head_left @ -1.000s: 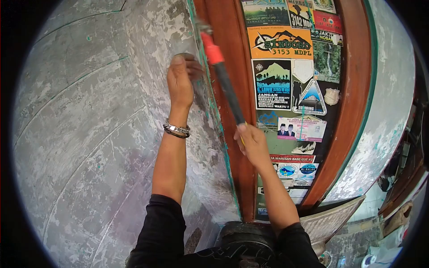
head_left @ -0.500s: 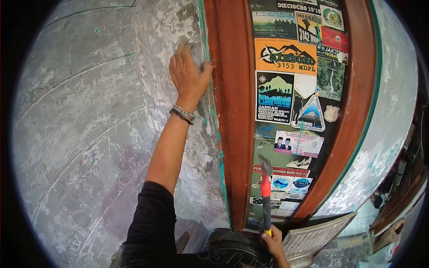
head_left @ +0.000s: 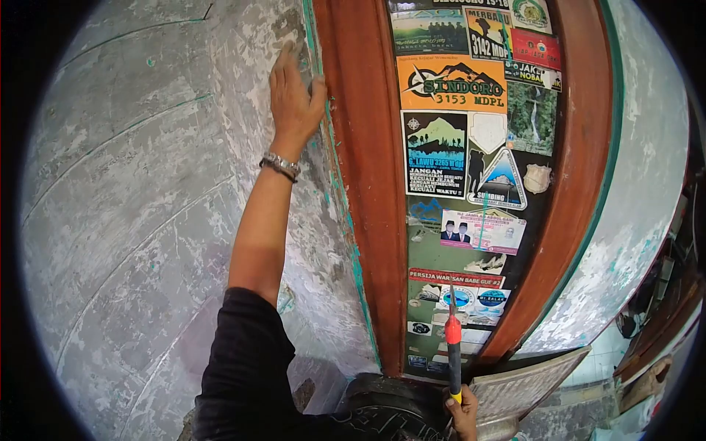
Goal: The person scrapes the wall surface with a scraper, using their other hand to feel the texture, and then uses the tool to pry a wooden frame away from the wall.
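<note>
My left hand lies against the scraped grey wall, beside the reddish-brown door frame. Its fingers are stretched upward, the thumb apart from them, with a bracelet at the wrist. My right hand, low in the view, is wrapped round the handle of a scraper with a red collar, a black shaft and a yellow band. The scraper points up, its thin blade seen edge-on in front of the sticker-covered door panel. Whether the blade touches the panel cannot be made out.
Below the panel stands a dark round object, with a woven panel leaning to its right. Another patchy wall curves along the right side. Assorted items lie at the far right.
The scraper has moved a little right and down, and its blade has turned from its flat face to its edge. My left hand appears slightly higher and further left as the view shifted.
</note>
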A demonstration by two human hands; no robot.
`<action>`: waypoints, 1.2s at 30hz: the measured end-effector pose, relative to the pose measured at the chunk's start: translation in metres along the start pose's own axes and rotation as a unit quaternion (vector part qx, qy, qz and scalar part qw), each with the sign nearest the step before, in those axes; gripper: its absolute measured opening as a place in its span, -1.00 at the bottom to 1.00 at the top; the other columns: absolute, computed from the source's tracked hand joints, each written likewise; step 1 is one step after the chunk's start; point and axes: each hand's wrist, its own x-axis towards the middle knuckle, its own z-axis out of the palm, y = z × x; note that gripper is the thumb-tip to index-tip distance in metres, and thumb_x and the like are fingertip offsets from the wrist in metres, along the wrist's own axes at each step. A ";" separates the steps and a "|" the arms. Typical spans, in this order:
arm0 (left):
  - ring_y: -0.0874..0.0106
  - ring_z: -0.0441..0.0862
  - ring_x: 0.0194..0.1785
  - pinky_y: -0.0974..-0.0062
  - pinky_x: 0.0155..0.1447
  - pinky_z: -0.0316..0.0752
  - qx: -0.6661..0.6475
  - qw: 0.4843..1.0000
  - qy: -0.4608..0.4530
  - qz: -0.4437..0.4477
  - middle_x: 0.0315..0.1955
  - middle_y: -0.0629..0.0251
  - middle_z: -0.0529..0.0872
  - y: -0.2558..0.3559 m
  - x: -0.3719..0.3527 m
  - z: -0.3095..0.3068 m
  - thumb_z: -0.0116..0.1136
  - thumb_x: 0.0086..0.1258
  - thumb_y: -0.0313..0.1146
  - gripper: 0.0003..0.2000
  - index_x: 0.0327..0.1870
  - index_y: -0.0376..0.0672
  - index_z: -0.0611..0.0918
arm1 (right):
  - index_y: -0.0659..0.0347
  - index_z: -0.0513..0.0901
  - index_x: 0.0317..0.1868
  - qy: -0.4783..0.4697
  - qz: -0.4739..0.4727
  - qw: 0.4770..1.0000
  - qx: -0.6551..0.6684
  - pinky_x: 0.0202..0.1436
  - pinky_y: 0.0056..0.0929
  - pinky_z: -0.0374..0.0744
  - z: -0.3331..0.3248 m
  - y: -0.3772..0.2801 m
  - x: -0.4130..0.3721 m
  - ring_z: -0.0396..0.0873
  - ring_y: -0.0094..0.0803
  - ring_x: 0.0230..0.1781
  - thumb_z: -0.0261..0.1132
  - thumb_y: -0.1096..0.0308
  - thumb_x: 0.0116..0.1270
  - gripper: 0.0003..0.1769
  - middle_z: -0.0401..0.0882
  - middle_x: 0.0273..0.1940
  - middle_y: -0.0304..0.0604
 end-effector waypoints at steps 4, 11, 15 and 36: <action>0.01 0.10 0.50 0.15 0.54 -0.03 -0.027 0.999 -0.045 -0.011 0.44 -0.08 0.17 0.011 -0.030 -0.010 0.02 0.31 -0.38 -0.37 0.42 -0.34 0.21 | 0.32 0.58 -0.07 -0.016 -0.024 1.000 -0.007 -0.29 -0.52 0.41 0.007 0.000 0.007 0.42 -0.57 -0.40 0.31 0.26 0.27 -0.67 0.48 -0.44 -0.32; -0.07 0.01 0.52 0.05 0.56 -0.10 0.021 0.995 -0.091 -0.033 0.46 -0.13 0.11 0.029 -0.078 -0.019 -0.05 0.30 -0.36 -0.39 0.39 -0.39 0.22 | 0.42 0.46 0.23 -0.061 -0.151 0.985 -0.061 -0.17 -0.50 0.50 0.057 -0.073 0.089 0.50 -0.53 -0.32 0.26 0.33 0.32 -0.48 0.55 -0.27 -0.15; -0.10 -0.04 0.53 0.01 0.55 -0.11 0.041 0.988 -0.146 -0.023 0.47 -0.15 0.08 0.029 -0.092 -0.023 -0.08 0.31 -0.33 -0.39 0.39 -0.41 0.23 | 0.32 0.31 0.41 -0.050 -0.350 0.922 -0.156 -0.12 -0.42 0.52 0.097 -0.146 0.155 0.57 -0.31 -0.30 0.22 0.43 0.33 -0.37 0.60 -0.23 0.03; -0.08 -0.08 0.55 0.00 0.56 -0.18 0.020 0.990 -0.127 -0.058 0.47 -0.19 0.04 0.036 -0.090 -0.022 -0.03 0.21 -0.38 -0.31 0.41 -0.41 0.18 | 0.07 0.36 0.41 -0.014 -0.487 0.834 -0.259 -0.26 -0.21 0.52 0.142 -0.233 0.255 0.54 -0.11 -0.44 0.18 0.32 0.41 -0.44 0.54 -0.43 -0.02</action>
